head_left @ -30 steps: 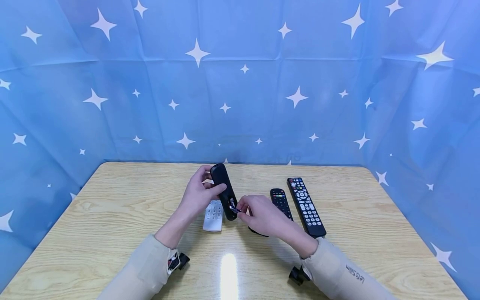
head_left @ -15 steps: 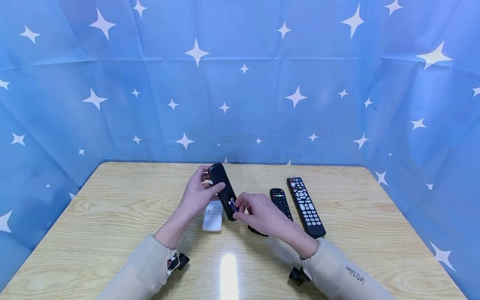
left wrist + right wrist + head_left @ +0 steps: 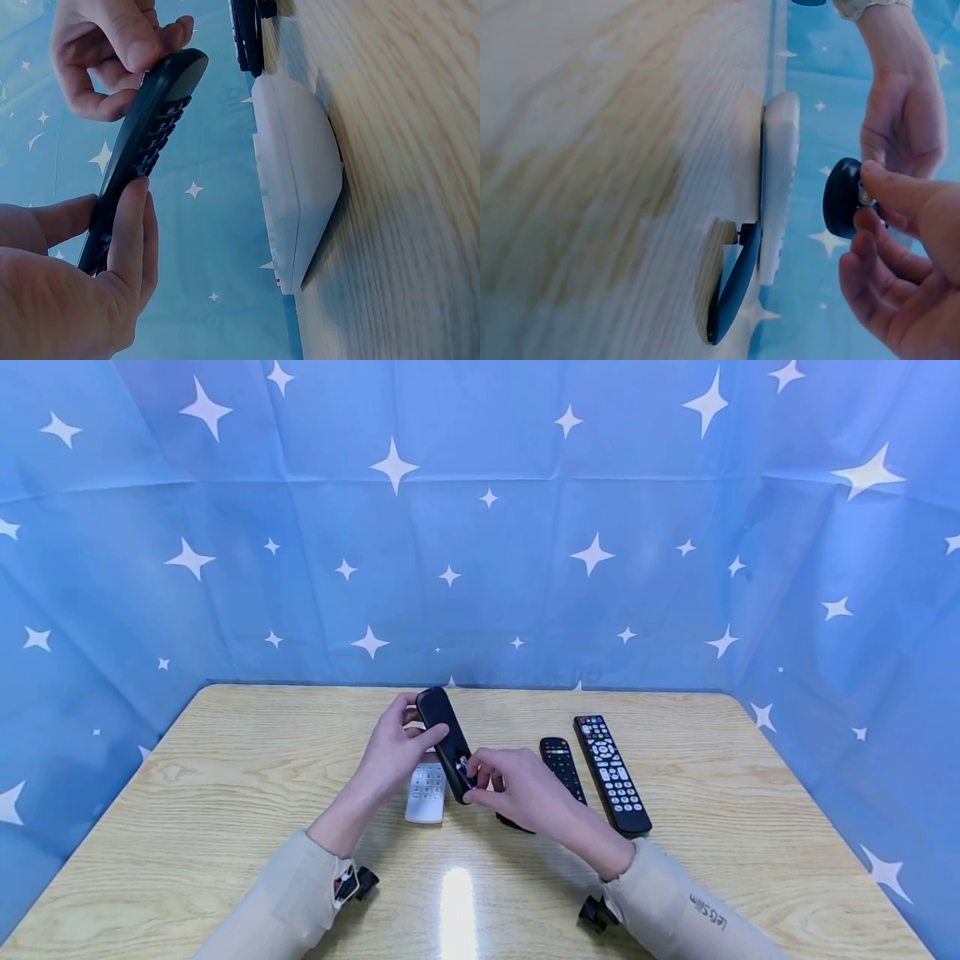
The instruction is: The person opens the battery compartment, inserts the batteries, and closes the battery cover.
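Observation:
My left hand (image 3: 390, 747) grips a black remote control (image 3: 453, 748) above the table, back side up and tilted, with the thumb across its back. The battery compartment near its lower end lies uncovered. There my right hand (image 3: 528, 787) pinches a small shiny battery (image 3: 864, 195) between thumb and fingers; most of it is hidden. In the left wrist view the remote's buttons (image 3: 161, 131) face away from the compartment side. A curved black battery cover (image 3: 739, 285) lies on the table below my right hand.
A white remote (image 3: 425, 795) lies under the held one. Right of my hands are a small black remote (image 3: 561, 764) and a longer black remote with white buttons (image 3: 615, 777). A starry blue curtain (image 3: 480, 527) hangs behind the wooden table (image 3: 225, 793).
My right fingers have moved slightly left, closer over the compartment. The battery, which stuck out at an angle before, now sits lower in it. The held remote has shifted slightly left.

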Action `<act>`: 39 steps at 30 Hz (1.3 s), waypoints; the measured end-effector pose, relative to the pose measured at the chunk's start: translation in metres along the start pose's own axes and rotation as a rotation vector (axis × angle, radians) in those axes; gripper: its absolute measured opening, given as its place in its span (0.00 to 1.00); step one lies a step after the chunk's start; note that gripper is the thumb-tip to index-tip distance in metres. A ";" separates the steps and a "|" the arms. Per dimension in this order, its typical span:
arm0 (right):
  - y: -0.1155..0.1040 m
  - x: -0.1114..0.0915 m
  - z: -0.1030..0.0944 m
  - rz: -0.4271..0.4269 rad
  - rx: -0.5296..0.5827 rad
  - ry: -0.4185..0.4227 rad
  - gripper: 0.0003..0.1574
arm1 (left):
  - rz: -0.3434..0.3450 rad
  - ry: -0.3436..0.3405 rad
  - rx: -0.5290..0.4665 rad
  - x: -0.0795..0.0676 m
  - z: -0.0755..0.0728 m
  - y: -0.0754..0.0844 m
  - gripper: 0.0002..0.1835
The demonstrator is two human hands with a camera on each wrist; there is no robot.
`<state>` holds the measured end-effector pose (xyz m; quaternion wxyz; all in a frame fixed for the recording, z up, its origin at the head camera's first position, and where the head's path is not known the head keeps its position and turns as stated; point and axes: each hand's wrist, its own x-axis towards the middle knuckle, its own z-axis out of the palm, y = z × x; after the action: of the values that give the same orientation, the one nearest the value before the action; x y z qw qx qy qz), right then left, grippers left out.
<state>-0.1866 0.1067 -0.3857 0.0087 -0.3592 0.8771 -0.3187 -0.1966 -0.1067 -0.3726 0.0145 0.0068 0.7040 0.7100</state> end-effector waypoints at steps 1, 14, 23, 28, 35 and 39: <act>0.001 0.000 0.000 -0.012 0.004 0.008 0.11 | 0.001 0.000 -0.001 0.000 0.000 0.000 0.23; 0.003 -0.001 -0.002 -0.057 -0.003 -0.018 0.11 | -0.009 0.015 0.009 0.001 -0.002 -0.002 0.23; 0.007 -0.005 -0.002 -0.054 0.083 0.078 0.20 | -0.017 0.000 0.012 0.002 -0.002 -0.002 0.22; 0.010 -0.005 -0.003 0.068 0.218 0.095 0.35 | -0.030 -0.006 -0.001 0.003 -0.002 -0.001 0.22; 0.013 -0.005 -0.005 0.147 0.413 0.032 0.42 | -0.040 -0.017 -0.016 0.003 -0.002 0.001 0.23; 0.014 -0.005 -0.005 0.156 0.489 -0.005 0.47 | -0.045 -0.027 -0.037 0.003 -0.003 0.001 0.24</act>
<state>-0.1932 0.1200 -0.3903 0.1219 -0.2784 0.7990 -0.5189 -0.1998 -0.1092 -0.3713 0.0403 0.0004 0.6903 0.7224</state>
